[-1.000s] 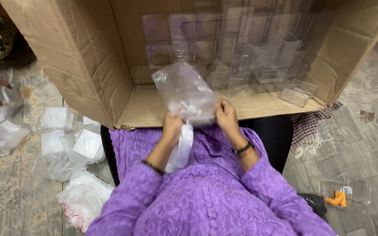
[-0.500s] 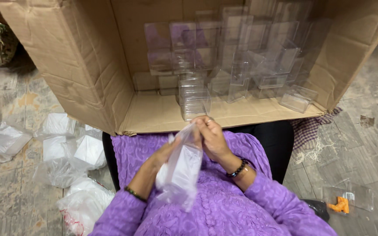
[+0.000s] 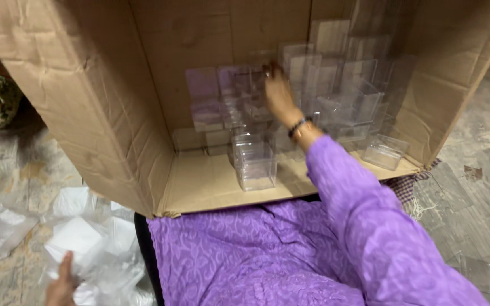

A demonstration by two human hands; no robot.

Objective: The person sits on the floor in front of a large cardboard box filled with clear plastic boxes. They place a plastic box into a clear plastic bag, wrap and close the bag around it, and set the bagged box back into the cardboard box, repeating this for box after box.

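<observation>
Head view shows the right hand (image 3: pixel 279 93) reaching far into the big cardboard box (image 3: pixel 97 113), which lies on its side with the opening toward the person. Its fingers touch the clear plastic boxes (image 3: pixel 336 90) stacked against the far wall, but these boxes are transparent and the hand is a little blurred, so I cannot tell if the fingers close on one or only rest there. A bracelet (image 3: pixel 298 126) sits on the wrist, and the purple sleeve (image 3: pixel 370 215) goes from it to the near right. One short stack of clear boxes (image 3: pixel 254 161) stands alone on the lower flap, just left of the forearm.

The left hand (image 3: pixel 60 280) is at the near left edge, fingers spread and open, lying on crumpled plastic bags (image 3: pixel 86 249) on the floor.

To do this well, I think the hand should press lightly on the side walls of one box, because the stack is loose. The forearm should stay apart from the lone stack.
</observation>
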